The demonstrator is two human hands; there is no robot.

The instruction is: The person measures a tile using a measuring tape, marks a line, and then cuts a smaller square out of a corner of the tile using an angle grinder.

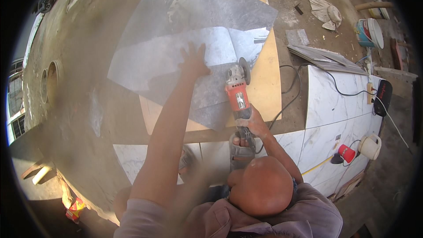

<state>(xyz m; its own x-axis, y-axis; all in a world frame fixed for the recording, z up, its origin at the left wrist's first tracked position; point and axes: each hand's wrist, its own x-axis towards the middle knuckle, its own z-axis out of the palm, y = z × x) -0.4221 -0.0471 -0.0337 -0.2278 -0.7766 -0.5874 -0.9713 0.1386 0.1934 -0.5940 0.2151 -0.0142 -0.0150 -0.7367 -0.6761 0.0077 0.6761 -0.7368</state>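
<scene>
My left hand (pixel 194 60) lies flat with its fingers spread on a large grey tile (pixel 150 61). My right hand (pixel 253 122) is wrapped round the rear body of a red and black angle grinder (pixel 238 97). The grinder's disc (pixel 245 70) stands upright by the right part of the grey tile; whether it touches the tile or spins I cannot tell. Grey tiles overlap here, on top of a yellowish sheet (pixel 271 90) that shows along the right and lower sides.
A black cord (pixel 288 105) loops from the grinder to an outlet strip (pixel 369 93). White marbled tiles (pixel 330 101) lie at right, beside stacked grey tiles (pixel 326 58). Further right are a blue bucket (pixel 363 33), a red cup (pixel 346 153) and a whitish jug (pixel 369 146). A cloth (pixel 321 11) lies beyond.
</scene>
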